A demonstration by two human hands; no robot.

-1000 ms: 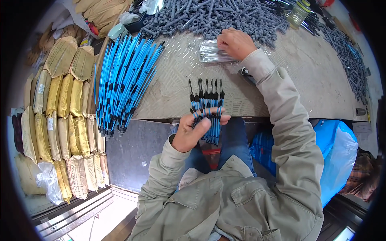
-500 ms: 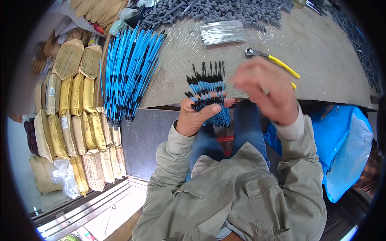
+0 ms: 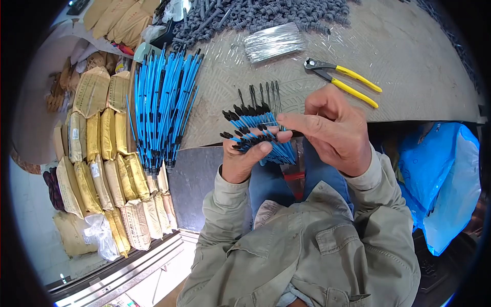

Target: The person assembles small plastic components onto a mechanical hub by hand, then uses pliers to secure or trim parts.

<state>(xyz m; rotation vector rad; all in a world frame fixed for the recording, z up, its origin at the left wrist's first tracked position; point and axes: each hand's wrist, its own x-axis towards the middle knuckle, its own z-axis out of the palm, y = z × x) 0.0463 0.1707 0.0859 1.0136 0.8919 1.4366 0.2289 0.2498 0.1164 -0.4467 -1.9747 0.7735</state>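
My left hand (image 3: pixel 245 156) is closed round a fan of thin blue rods (image 3: pixel 280 151) with black fittings, held over my lap at the table's edge. The rods' dark thin ends point away from me, and the thumb lies across the near row of fittings. Beside the bundle, my right hand (image 3: pixel 335 130) is closed, its thumb and forefinger pinched at the rods' right side. What looks like a thin silver wire (image 3: pixel 269 124) runs from those fingertips in among the rods. The right hand's other fingers are curled.
Yellow-handled end-cutting pliers (image 3: pixel 353 84) lie on the table (image 3: pixel 409 66) beyond my right hand. A stack of silver wires (image 3: pixel 274 42) sits near a heap of grey plastic fittings (image 3: pixel 266 15). More blue rods (image 3: pixel 163 107) lie left, beside wrapped packages (image 3: pixel 94 135). A blue bag (image 3: pixel 434 169) hangs at right.
My right hand has come down and left to the rods, its fingertips now at their side. The left hand keeps its hold. The whole view has shifted slightly.
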